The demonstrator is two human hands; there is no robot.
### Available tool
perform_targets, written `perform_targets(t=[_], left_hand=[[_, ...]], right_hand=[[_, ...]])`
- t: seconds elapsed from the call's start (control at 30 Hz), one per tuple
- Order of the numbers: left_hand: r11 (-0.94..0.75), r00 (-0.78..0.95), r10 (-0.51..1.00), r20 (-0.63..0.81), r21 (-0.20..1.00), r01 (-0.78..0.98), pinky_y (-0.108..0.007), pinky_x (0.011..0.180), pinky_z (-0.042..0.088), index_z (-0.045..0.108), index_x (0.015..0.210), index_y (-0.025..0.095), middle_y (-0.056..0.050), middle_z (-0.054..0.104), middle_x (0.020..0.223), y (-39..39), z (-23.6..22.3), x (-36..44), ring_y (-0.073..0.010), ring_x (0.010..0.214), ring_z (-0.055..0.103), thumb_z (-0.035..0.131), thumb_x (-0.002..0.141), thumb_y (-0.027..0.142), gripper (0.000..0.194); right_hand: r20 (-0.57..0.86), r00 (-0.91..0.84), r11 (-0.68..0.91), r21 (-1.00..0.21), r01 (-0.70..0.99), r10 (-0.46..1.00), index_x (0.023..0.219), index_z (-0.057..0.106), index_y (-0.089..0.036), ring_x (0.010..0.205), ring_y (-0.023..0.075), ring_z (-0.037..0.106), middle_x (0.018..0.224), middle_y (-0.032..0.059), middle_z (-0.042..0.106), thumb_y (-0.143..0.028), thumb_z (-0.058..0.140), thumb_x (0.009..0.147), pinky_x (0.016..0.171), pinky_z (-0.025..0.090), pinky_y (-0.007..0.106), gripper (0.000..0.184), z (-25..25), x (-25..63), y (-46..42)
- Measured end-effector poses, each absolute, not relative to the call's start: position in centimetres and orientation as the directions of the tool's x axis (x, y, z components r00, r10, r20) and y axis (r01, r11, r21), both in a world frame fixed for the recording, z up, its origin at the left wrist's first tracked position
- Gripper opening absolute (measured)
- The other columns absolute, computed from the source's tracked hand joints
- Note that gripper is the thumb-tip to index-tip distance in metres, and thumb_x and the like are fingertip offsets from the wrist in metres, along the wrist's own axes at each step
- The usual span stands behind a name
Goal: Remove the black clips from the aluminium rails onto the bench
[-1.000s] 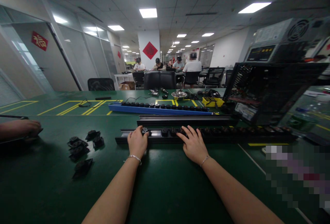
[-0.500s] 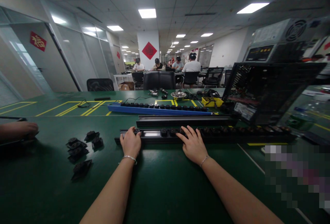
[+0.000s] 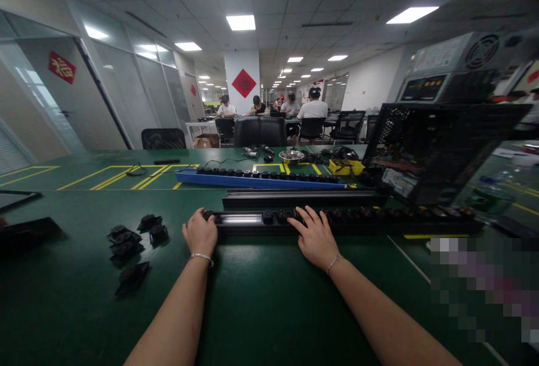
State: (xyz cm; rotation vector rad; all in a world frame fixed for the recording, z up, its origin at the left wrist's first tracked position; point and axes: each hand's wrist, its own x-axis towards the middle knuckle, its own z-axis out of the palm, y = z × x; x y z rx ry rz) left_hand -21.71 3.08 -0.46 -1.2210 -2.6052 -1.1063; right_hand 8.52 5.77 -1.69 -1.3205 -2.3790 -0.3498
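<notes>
A long black rail [image 3: 242,230] lies across the table in front of me, with a shiny channel showing near its left end. Small black socket-like modules [image 3: 268,216] sit in a row along its middle and right. My left hand [image 3: 200,233] is curled over the rail's left end, closed on a black module [image 3: 207,215] that its fingers partly cover. My right hand [image 3: 315,239] rests on the rail with fingers spread, the fingertips touching the modules there. Several loose black modules [image 3: 126,242] lie on the table left of my left hand.
Behind the rail lie a second black rail [image 3: 295,198] and a blue rail [image 3: 261,179] filled with modules. An open computer case [image 3: 446,147] stands at right, near a yellow tray [image 3: 347,167] and metal bowl [image 3: 291,156]. A dark flat piece [image 3: 31,231] lies at far left.
My left hand has slid left along the rail with the black module to its left end, baring more channel. My right hand has stayed put. Another person's hand at far left has withdrawn.
</notes>
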Motion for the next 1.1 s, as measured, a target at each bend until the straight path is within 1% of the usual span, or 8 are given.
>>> perform_targets(t=[0.13,0.3,0.47,0.67,0.83,1.1], left_hand=[[0.422,-0.675,0.642,0.364,0.567,0.707,-0.041,0.103,0.031,0.052,0.119,0.012,-0.015,0.060,0.119,3.1,-0.5,-22.0,-0.0258,0.116,0.050,0.046,0.083,0.028,0.040],[0.432,-0.697,0.621,0.358,0.586,0.685,-0.041,0.097,0.037,0.051,0.120,0.011,-0.015,0.060,0.118,3.1,-0.7,-22.6,-0.0280,0.114,0.051,0.046,0.083,0.028,0.041],[0.439,-0.726,0.597,0.342,0.618,0.652,-0.040,0.095,0.039,0.050,0.121,0.012,-0.016,0.060,0.117,3.0,-0.6,-23.4,-0.0288,0.114,0.051,0.045,0.082,0.028,0.043],[0.431,-0.753,0.593,0.284,0.678,0.595,-0.041,0.095,0.039,0.048,0.123,0.013,-0.017,0.058,0.120,2.9,-0.5,-23.9,-0.0296,0.116,0.050,0.045,0.083,0.030,0.044],[0.428,-0.781,0.589,0.208,0.739,0.520,-0.041,0.089,0.043,0.045,0.125,0.016,-0.017,0.060,0.116,3.0,-0.7,-24.7,-0.0283,0.108,0.056,0.045,0.083,0.031,0.044],[0.432,-0.800,0.566,0.197,0.756,0.492,-0.040,0.089,0.044,0.046,0.123,0.016,-0.016,0.060,0.118,2.7,-0.4,-26.1,-0.0275,0.109,0.056,0.046,0.083,0.029,0.043]], right_hand=[[0.454,-0.476,0.525,0.021,0.851,0.754,0.128,0.049,-0.035,0.135,0.0245,0.023,0.143,0.0019,0.038,-0.018,0.048,0.076,0.109,0.010,0.049,0.054,-1.7,8.5,5.8],[0.458,-0.476,0.526,0.020,0.850,0.751,0.127,0.050,-0.035,0.135,0.0244,0.022,0.144,0.0017,0.037,-0.018,0.048,0.077,0.109,0.010,0.049,0.053,-1.8,8.5,5.8],[0.454,-0.478,0.521,0.035,0.853,0.752,0.128,0.049,-0.036,0.135,0.0243,0.022,0.144,0.0012,0.037,-0.019,0.049,0.077,0.109,0.010,0.049,0.054,-1.8,8.6,5.8],[0.452,-0.478,0.515,0.047,0.856,0.753,0.129,0.048,-0.036,0.135,0.0243,0.022,0.144,0.0010,0.037,-0.017,0.047,0.077,0.109,0.011,0.049,0.055,-1.6,8.5,5.6],[0.444,-0.482,0.514,0.055,0.856,0.755,0.129,0.048,-0.035,0.134,0.0250,0.023,0.144,0.0014,0.037,-0.017,0.047,0.077,0.109,0.010,0.049,0.055,-1.5,8.4,5.5],[0.445,-0.481,0.521,0.038,0.853,0.755,0.129,0.048,-0.036,0.135,0.0245,0.022,0.144,0.0013,0.037,-0.019,0.048,0.077,0.109,0.010,0.049,0.054,-1.6,8.6,5.6]])
